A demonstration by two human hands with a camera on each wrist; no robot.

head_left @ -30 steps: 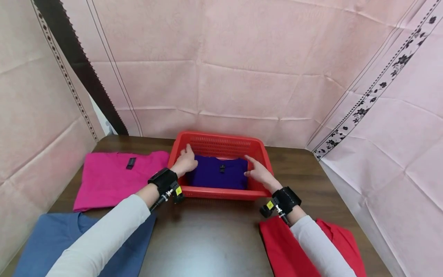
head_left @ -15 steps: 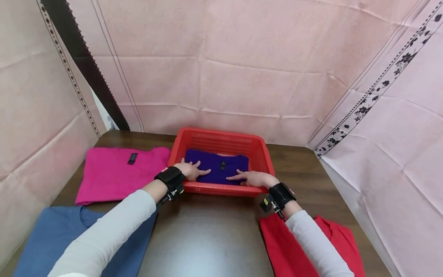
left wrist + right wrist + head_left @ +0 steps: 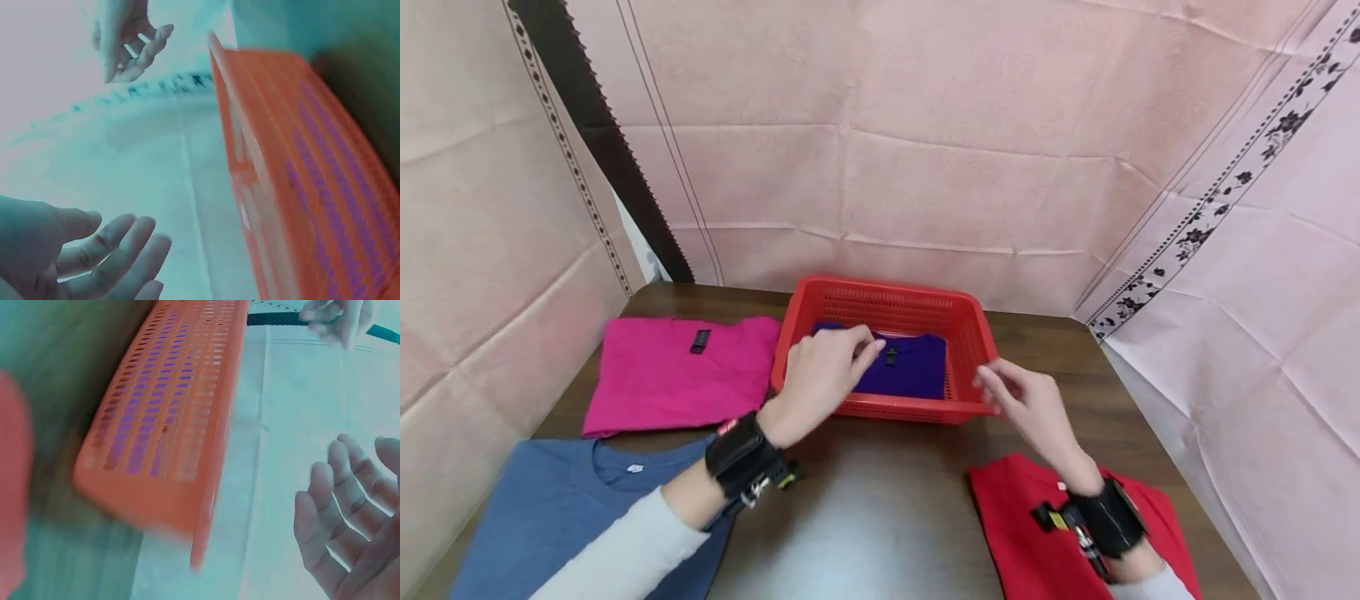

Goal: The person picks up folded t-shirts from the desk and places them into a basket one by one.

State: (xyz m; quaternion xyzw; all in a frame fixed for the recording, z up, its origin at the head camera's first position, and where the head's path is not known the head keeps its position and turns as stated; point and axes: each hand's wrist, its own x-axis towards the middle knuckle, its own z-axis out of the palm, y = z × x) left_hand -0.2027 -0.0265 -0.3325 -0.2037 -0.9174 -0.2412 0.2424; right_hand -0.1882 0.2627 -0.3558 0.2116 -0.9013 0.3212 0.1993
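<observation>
A folded purple shirt (image 3: 912, 377) with a dark neck label lies flat inside the red plastic basket (image 3: 887, 307). My left hand (image 3: 820, 375) is raised over the basket's near left side, holding nothing, and covers part of the shirt from the head camera. Near the basket's front right corner, my right hand (image 3: 1032, 412) is lifted with loosely bent fingers and nothing in them. Both wrist views show the hands, left (image 3: 106, 259) and right (image 3: 356, 525), apart from the slotted basket wall (image 3: 140, 497), with purple cloth showing through the slots.
On the left of the wooden table (image 3: 842, 500) lie a folded pink shirt (image 3: 677, 383) and, nearer, a blue shirt (image 3: 557, 500). A folded red shirt (image 3: 1030, 533) lies at the front right, under the right forearm. Pale patterned cloth (image 3: 925, 192) hangs behind and on both sides.
Both hands pressed down on the purple shirt half a second ago; now they have lifted off it and drawn back toward me. The shirt stays in the basket.
</observation>
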